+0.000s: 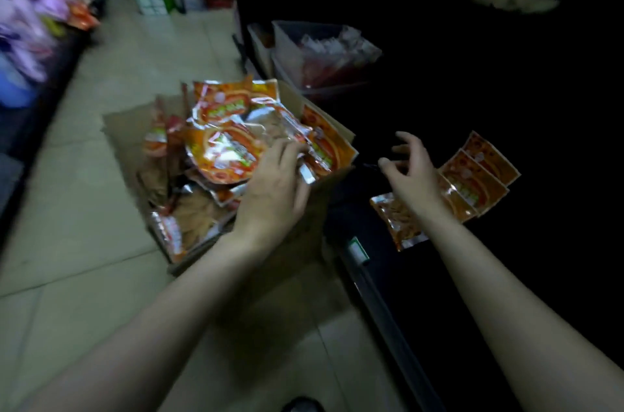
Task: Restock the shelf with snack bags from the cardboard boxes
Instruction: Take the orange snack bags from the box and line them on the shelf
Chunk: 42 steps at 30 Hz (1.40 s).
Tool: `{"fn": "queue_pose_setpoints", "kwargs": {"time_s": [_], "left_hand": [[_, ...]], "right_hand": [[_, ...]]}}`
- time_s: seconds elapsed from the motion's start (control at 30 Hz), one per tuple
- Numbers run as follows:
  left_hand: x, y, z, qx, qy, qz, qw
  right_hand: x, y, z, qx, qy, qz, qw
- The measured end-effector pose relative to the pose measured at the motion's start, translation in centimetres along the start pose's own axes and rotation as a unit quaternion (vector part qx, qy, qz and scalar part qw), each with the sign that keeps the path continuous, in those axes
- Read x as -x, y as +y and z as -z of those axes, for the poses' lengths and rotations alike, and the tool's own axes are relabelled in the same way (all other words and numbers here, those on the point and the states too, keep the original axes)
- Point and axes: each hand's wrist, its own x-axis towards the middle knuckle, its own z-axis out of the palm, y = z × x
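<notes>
On the tiled floor [101, 175], just left of the dark shelf [472, 107], an open cardboard box [324, 195] sits heaped with orange snack bags [223, 155], lying flat and crisscrossed with no common direction. On the shelf to the right, a short row of the same bags [479, 175] already lies overlapped, their long axes running away from the person and slightly rightward.

The left hand [273, 188] reaches over the near right corner of the box, and its grip is on the bags at the top of the heap: the fingers curl onto a bag's silver edge [307, 175], though blur hides how many bags they hold. The right hand [412, 172] hovers over the shelf's edge between box and row, holding nothing, fingers spread and loosely bent.

The coming move likely turns on this: the shelved row lies to the right of the gripped bags, across the box wall, so the bags must travel rightward, and the free right hand stands nearer the row to receive or square them.
</notes>
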Motion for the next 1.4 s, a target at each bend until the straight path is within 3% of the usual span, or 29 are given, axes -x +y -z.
{"fn": "queue_pose_setpoints", "kwargs": {"time_s": [0.13,0.23,0.27,0.33,0.43,0.5,0.53,0.67,0.8,1.0,1.13,1.2,1.3,1.4], "left_hand": [[0.6,-3.9,4.1,-0.079,0.018,0.222,0.972],[1.9,-5.8,4.9,-0.012,-0.04,0.378,0.925],[2.3,-6.3,4.7,0.007,-0.077,0.404,0.911],[3.0,-7.3,4.1,0.045,-0.137,0.44,0.886],[3.7,-7.8,3.1,0.074,-0.147,0.458,0.874],[4.7,-7.8,2.6,0.062,-0.155,0.455,0.875],[5.3,-7.9,2.4,0.048,-0.159,0.45,0.877],[5.5,-8.5,2.8,0.004,-0.124,0.431,0.894],[4.1,-8.0,3.6,0.067,-0.101,0.446,0.887],[4.3,-4.2,5.2,0.027,-0.214,0.233,0.948],[5.2,-2.7,6.1,-0.119,-0.31,0.114,0.936],[5.6,-2.0,6.0,-0.153,-0.322,0.114,0.927],[5.2,-1.2,5.2,-0.166,-0.34,0.148,0.914],[4.5,-0.4,4.4,-0.002,-0.307,0.237,0.922]], "right_hand": [[-0.5,-5.4,-4.3,0.032,-0.097,0.087,0.991],[-0.2,-7.0,-8.1,0.135,-0.194,0.088,0.968],[-0.2,-7.3,-9.3,0.197,-0.218,0.106,0.95],[-0.4,-7.8,-11.2,0.341,-0.269,0.197,0.879],[-1.5,-8.5,-13.1,0.458,-0.347,0.289,0.766],[-1.9,-8.5,-14.3,0.491,-0.362,0.323,0.724],[-1.8,-8.3,-15.0,0.495,-0.344,0.343,0.72],[-1.4,-8.7,-15.6,0.466,-0.246,0.395,0.752],[-1.4,-9.5,-12.0,0.43,-0.212,0.425,0.768],[1.6,-8.2,-3.3,0.418,-0.225,0.388,0.79],[4.5,-7.2,0.9,0.405,-0.288,0.374,0.783],[5.3,-6.6,2.7,0.412,-0.3,0.331,0.794],[5.2,-5.9,4.1,0.351,-0.217,0.292,0.863],[4.7,-5.2,4.6,0.298,-0.184,0.226,0.909]]}}
